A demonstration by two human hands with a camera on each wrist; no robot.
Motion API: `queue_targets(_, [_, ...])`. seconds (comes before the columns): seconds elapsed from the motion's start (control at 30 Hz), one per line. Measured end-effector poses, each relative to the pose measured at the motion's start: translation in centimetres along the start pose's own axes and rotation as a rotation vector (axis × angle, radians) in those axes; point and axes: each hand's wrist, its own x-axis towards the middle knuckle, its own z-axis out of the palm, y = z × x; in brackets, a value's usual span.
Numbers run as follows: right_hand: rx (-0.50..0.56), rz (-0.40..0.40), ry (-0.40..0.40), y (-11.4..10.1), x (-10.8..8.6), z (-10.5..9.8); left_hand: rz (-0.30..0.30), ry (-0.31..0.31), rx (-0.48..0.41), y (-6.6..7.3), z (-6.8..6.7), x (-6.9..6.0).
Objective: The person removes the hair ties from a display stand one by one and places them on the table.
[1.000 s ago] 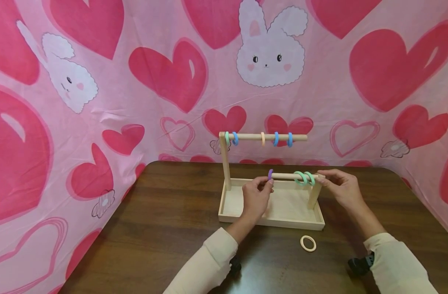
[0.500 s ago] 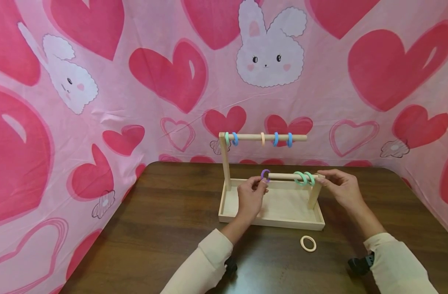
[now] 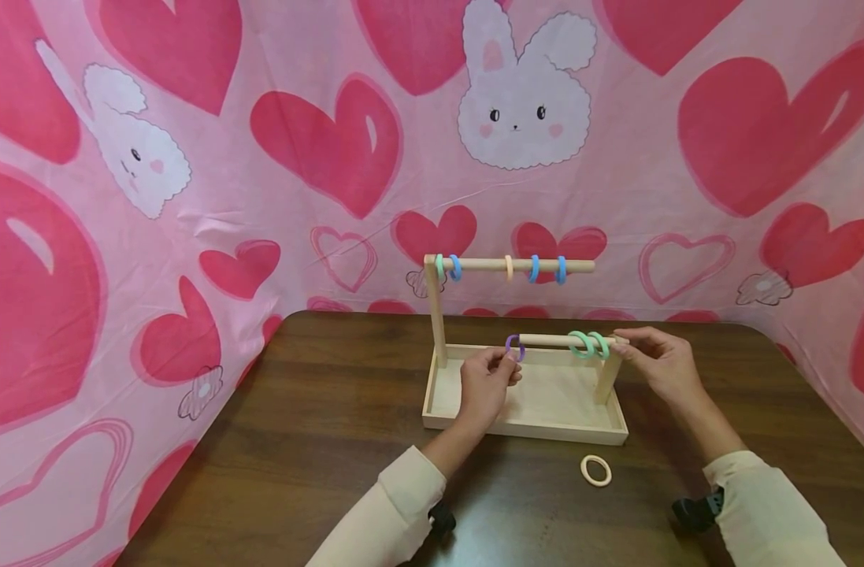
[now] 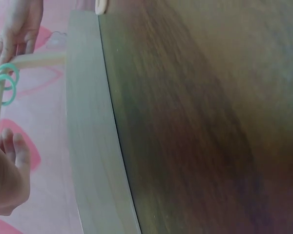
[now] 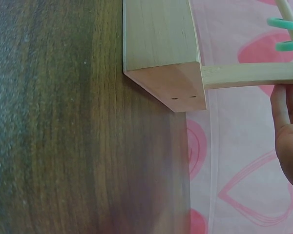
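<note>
My left hand (image 3: 483, 387) pinches a purple ring (image 3: 508, 345) between thumb and fingers, right at the free left tip of the lower wooden bar (image 3: 545, 340). The ring seems off the bar; whether it touches the tip I cannot tell. Two mint green rings (image 3: 581, 345) hang near that bar's right end. There my right hand (image 3: 660, 364) grips the top of the short post (image 3: 606, 382) of the wooden ring stand (image 3: 531, 431). In the left wrist view the left hand (image 4: 10, 175) shows, but its ring is hidden.
The taller upper bar (image 3: 477, 264) carries a mint ring (image 3: 440, 268), several blue rings (image 3: 534, 268) and a peach ring (image 3: 509, 268). A plain wooden ring (image 3: 596, 471) lies on the brown table (image 3: 318, 409) in front of the stand's tray. A heart-and-bunny cloth (image 3: 375, 157) hangs behind.
My left hand has drawn the purple ring leftward off the lower bar's tip, then lowered it slightly. The right hand keeps its grip on the post top.
</note>
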Motion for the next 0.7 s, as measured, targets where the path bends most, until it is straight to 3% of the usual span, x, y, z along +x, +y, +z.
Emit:
queue_targets(0.37, [-0.030, -0.006, -0.001, 0.1, 0.1, -0.1, -0.120, -0.050, -0.080, 0.0, 0.0, -1.0])
queue_targets(0.7, [-0.012, -0.002, -0.003, 0.0, 0.1, 0.0, -0.272, -0.170, -0.078, 0.0, -0.1, -2.0])
